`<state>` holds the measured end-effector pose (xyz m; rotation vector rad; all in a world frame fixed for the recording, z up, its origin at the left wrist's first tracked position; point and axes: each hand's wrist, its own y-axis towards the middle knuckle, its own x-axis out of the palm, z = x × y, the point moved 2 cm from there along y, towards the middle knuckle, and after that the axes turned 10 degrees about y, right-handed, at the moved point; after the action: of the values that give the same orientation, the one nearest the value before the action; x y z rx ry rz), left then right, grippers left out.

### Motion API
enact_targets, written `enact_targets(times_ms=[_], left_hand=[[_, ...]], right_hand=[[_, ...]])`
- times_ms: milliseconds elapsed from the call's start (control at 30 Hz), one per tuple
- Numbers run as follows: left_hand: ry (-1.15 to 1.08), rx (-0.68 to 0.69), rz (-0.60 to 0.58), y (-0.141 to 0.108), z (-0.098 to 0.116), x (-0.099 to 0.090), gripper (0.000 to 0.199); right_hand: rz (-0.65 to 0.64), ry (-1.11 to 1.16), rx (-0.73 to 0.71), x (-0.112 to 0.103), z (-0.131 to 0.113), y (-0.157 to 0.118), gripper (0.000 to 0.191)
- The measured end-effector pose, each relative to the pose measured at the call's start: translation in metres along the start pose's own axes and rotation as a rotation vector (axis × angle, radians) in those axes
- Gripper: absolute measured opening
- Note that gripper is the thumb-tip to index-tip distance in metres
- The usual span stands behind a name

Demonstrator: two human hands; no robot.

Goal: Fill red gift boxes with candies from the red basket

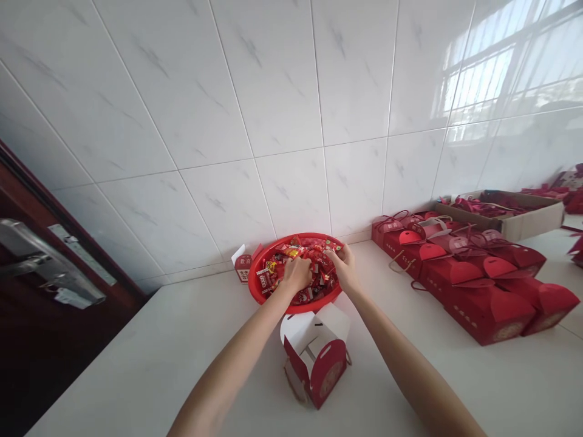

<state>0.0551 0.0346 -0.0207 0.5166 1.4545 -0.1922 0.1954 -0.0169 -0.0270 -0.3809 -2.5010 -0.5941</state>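
Observation:
A red plastic basket (257, 291) full of wrapped candies (276, 270) stands against the wall. My left hand (298, 274) reaches into the middle of it, fingers curled down among the candies. Over the basket's right side is my right hand (345, 268), its thumb and fingers drawn together at the candies. What either hand grips is hidden or too small to make out. In front of the basket, between my forearms, stands a red gift box (328, 370) with its flaps up, white inside and with cord handles at its sides.
Closed red gift boxes (483, 303) stand in rows at the right. Behind them is a cardboard box (531, 221) of red items. A small red box (243, 267) sits left of the basket. A dark door (40, 315) with a metal handle is at far left.

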Motion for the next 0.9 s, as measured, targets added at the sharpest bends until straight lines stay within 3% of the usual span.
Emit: enact_targets(times_ms=[167,267,433,500,733,900], left_hand=[[0.106,-0.183,0.050,-0.003,-0.023,-0.008,0.024],[0.114,-0.119,0.034,-0.005,-0.021,-0.010,0.025],[0.082,0.171,-0.073,-0.006,0.002,-0.013,0.025],[0.091,0.225,-0.120,-0.006,0.008,-0.013,0.024],[0.234,0.035,-0.137,-0.005,0.006,-0.013,0.029],[0.277,0.109,-0.287,-0.008,0.007,-0.011,0.017]], right_hand=[[0.002,-0.008,0.012,0.001,0.000,0.000,0.025],[-0.006,-0.010,0.006,0.001,0.001,0.000,0.025],[-0.011,-0.044,-0.019,0.001,0.000,0.000,0.022],[-0.010,-0.054,-0.020,0.001,-0.001,0.000,0.022],[-0.029,-0.059,0.012,0.002,-0.004,-0.001,0.025],[-0.044,-0.061,-0.002,0.001,-0.001,-0.001,0.024]])
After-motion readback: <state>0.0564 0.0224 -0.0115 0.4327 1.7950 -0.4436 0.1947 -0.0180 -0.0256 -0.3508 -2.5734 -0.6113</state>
